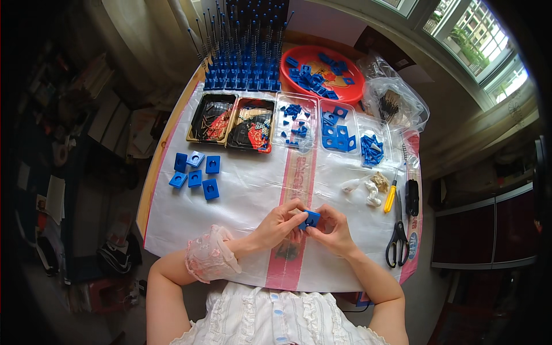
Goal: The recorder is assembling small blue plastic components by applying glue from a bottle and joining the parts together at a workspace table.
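Observation:
Between my two hands, close to the table's near side, is a small blue square plastic piece with a round recess in its face. My left hand pinches its left side with thumb and fingers. On its right side my right hand grips it too, the thumb at its lower edge. My fingers cover part of the piece. Off to the left lie several similar blue square pieces in a loose group on the white sheet.
Trays cross the table: screws, small rings, blue bits, blue plates, blue sticks. Behind stand a rack of springs on rods and a red basin. Scissors and a yellow-handled screwdriver lie right.

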`<act>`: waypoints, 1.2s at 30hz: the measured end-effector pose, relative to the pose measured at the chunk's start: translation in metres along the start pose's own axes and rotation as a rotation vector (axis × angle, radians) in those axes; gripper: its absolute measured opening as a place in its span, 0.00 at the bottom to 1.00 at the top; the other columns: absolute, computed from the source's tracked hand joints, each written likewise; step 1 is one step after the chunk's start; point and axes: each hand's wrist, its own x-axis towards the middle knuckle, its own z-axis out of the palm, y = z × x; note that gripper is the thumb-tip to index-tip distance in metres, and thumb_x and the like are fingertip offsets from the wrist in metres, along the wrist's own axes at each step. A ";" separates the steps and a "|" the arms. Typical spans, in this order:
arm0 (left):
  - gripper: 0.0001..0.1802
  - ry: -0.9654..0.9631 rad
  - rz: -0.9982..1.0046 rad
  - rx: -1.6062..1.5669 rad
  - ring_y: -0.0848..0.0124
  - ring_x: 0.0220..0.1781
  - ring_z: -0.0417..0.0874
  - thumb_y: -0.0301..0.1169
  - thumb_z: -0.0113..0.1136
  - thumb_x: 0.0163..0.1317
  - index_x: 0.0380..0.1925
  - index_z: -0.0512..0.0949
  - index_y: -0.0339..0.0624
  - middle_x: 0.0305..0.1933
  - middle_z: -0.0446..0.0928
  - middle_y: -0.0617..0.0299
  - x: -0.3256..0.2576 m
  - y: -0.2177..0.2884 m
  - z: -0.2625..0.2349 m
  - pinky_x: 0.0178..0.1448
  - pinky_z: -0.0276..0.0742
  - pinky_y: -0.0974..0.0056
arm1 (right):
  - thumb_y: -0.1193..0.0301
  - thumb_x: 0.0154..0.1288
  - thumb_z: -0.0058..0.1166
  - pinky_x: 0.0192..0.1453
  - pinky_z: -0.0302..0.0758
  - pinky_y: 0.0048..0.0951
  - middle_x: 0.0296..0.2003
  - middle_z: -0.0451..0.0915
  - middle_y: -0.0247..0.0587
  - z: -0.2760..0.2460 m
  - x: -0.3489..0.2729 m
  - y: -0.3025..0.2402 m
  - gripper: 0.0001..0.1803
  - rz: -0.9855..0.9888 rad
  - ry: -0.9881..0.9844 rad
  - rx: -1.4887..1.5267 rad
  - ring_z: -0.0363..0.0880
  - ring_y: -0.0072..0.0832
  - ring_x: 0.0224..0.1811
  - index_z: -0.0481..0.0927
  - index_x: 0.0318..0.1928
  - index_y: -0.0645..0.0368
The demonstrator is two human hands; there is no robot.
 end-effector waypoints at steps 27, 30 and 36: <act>0.15 -0.066 0.052 0.082 0.78 0.38 0.83 0.26 0.51 0.70 0.56 0.67 0.41 0.40 0.82 0.60 -0.001 -0.003 0.000 0.38 0.78 0.74 | 0.73 0.68 0.54 0.32 0.65 0.17 0.26 0.75 0.26 -0.005 -0.001 -0.006 0.07 0.071 0.086 0.099 0.68 0.11 0.29 0.77 0.34 0.64; 0.16 -0.059 0.056 0.090 0.78 0.39 0.83 0.26 0.51 0.70 0.56 0.67 0.41 0.40 0.82 0.60 -0.002 -0.001 0.001 0.39 0.78 0.74 | 0.73 0.68 0.54 0.32 0.65 0.18 0.26 0.75 0.26 -0.004 -0.001 -0.008 0.07 0.069 0.081 0.106 0.69 0.11 0.29 0.77 0.34 0.64; 0.15 -0.039 0.053 0.149 0.78 0.38 0.83 0.25 0.52 0.69 0.56 0.68 0.41 0.38 0.83 0.61 -0.004 0.001 0.004 0.37 0.79 0.73 | 0.74 0.68 0.55 0.32 0.67 0.17 0.27 0.75 0.27 -0.004 -0.001 -0.009 0.06 0.046 0.061 0.135 0.71 0.12 0.30 0.76 0.33 0.64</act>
